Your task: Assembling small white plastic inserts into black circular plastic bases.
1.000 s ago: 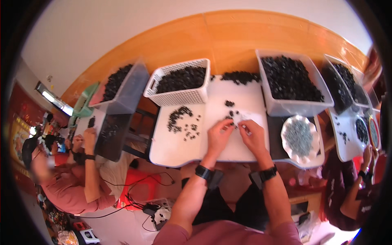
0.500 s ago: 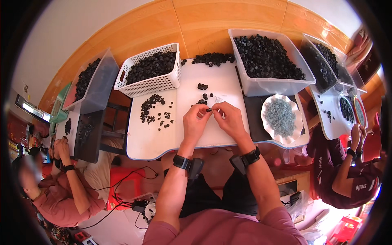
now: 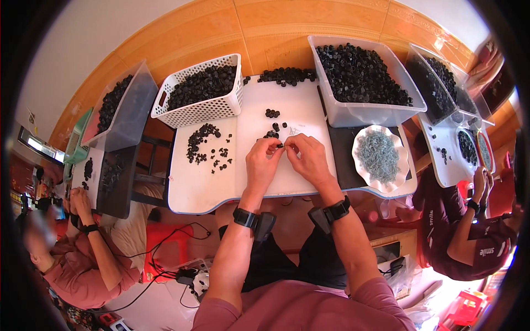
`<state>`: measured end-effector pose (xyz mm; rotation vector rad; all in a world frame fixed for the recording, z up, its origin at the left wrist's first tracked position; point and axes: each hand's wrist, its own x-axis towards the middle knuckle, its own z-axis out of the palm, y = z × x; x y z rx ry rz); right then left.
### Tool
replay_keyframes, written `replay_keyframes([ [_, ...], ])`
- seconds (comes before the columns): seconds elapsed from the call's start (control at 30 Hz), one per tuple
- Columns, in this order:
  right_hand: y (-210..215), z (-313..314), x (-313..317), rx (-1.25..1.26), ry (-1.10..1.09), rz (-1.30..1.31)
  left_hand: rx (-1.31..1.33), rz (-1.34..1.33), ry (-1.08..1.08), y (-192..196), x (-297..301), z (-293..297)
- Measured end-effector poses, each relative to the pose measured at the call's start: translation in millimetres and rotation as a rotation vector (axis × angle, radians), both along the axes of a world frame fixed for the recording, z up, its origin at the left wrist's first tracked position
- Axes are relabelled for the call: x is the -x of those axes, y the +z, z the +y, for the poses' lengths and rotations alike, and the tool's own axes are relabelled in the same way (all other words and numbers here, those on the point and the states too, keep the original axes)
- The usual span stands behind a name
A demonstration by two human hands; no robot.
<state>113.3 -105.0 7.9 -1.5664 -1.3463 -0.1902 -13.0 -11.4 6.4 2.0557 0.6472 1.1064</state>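
Left hand [image 3: 261, 160] and right hand [image 3: 309, 157] meet fingertip to fingertip over the middle of the white table [image 3: 193, 190], both pinching one small black part [image 3: 280, 145]. Loose black parts [image 3: 207, 144] lie scattered toward the left edge, with bare table along the near edge. White perforated basket [image 3: 200, 99] at far left corner; clear bin [image 3: 361, 83] at far right, both full of black parts. Scalloped white dish [image 3: 380, 155] of grey pieces by the right edge. Orange wood-panelled wall behind.

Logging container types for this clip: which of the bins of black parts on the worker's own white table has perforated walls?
The white basket at the table's far left; its sides are a lattice of holes. The big bin at far right has smooth translucent walls.
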Motion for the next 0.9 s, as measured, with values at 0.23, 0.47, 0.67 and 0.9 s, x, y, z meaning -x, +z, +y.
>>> replay_keyframes([
  [0.23, -3.8, 1.5, 0.1, 0.007, 0.021, 0.024, -0.105, -0.019, -0.020, -1.6, -1.0, -1.1],
  [0.47, -1.7, -1.1, -5.9, 0.075, 0.129, 0.566, -0.049, -0.003, 0.002, -2.4, 0.3, 0.4],
  [0.67, 1.7, -1.6, -5.1, 0.117, 0.137, 0.587, -0.060, -0.025, 0.012, -2.8, -1.2, 0.4],
  [0.9, -7.0, 1.7, -7.1, 0.135, 0.124, 0.564, -0.037, -0.012, -0.010, -2.6, -0.9, -1.8],
])
